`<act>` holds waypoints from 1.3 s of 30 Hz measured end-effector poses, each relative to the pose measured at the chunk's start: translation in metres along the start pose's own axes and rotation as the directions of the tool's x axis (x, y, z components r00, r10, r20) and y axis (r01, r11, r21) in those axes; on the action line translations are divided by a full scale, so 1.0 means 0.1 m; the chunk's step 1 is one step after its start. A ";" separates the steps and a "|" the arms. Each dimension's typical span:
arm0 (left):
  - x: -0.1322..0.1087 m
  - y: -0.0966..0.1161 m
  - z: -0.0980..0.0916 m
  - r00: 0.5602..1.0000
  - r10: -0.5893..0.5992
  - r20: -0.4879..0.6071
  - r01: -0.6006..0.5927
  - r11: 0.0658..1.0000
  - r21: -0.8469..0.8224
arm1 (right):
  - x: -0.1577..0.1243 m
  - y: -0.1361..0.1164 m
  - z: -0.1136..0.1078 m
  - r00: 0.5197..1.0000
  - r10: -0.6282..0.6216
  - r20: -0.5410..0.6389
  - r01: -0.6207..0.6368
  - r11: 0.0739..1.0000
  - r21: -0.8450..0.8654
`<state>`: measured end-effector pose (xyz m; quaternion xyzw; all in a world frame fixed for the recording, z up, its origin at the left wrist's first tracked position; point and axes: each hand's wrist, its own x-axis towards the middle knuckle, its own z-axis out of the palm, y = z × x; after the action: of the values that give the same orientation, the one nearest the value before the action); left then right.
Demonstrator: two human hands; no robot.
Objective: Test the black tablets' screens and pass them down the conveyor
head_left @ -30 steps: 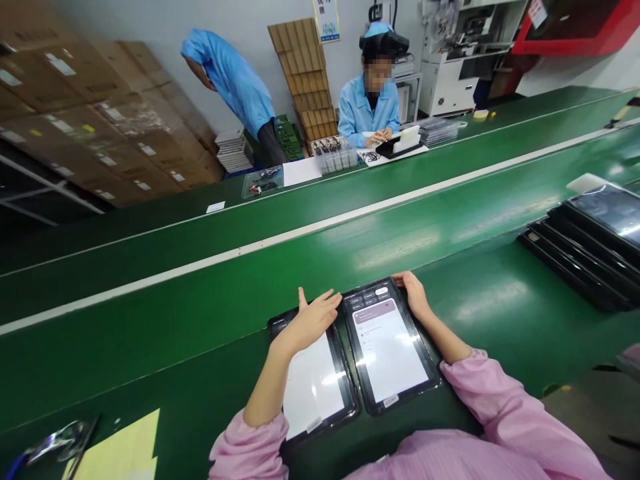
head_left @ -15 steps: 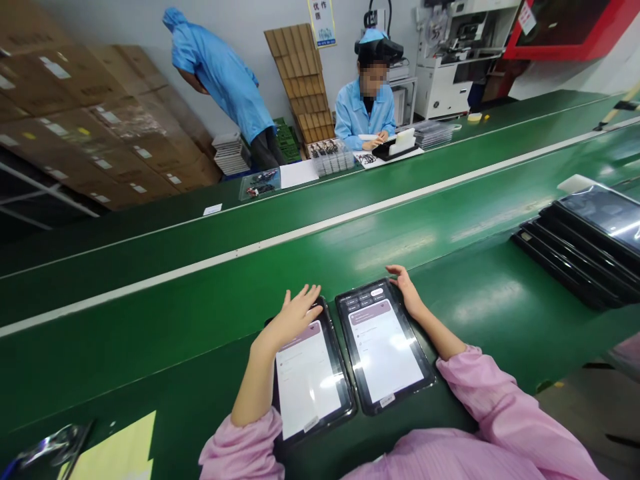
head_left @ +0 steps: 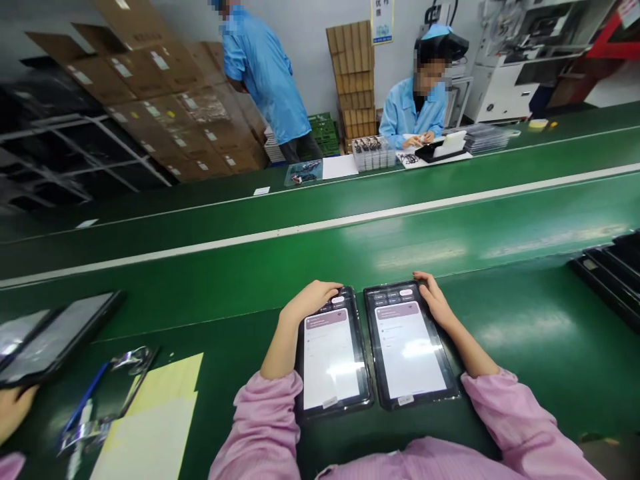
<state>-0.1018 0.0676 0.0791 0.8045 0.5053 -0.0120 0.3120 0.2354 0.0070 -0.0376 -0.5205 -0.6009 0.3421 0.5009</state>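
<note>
Two tablets with lit screens lie side by side on the green bench in front of me, each in clear film with a small label at its lower edge. My left hand [head_left: 314, 298] wraps over the top left corner of the left tablet [head_left: 333, 360], its fingers together along the upper edge. At the top right corner of the right tablet [head_left: 413, 353], my right hand [head_left: 434, 301] is closed round the edge, with the fingertips partly hidden behind it. Both screens show a similar page with a mauve banner near the top.
At far left, a co-worker's hand [head_left: 15, 408] holds another tablet [head_left: 55, 333]. Yellow paper sheets [head_left: 155, 413] and a blue pen [head_left: 87, 397] lie left of me. Black tablets [head_left: 613, 280] are stacked at right. Beyond the white strip [head_left: 280, 233], two people in blue work.
My left hand has gone from spread over the left tablet's screen to gripping its top corner. My right hand has closed more on its corner. The view has swung left, revealing the co-worker's hand.
</note>
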 end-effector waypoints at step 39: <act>-0.38 0.06 0.42 0.996 0.093 0.014 -0.094 0.983 0.155 | -0.48 -0.04 -0.06 0.972 0.122 0.200 -0.173 0.951 0.256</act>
<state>-0.1032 0.0142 0.0610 0.8491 0.4635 -0.0398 0.2502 0.2384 -0.0410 -0.0440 -0.4570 -0.5506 0.5041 0.4837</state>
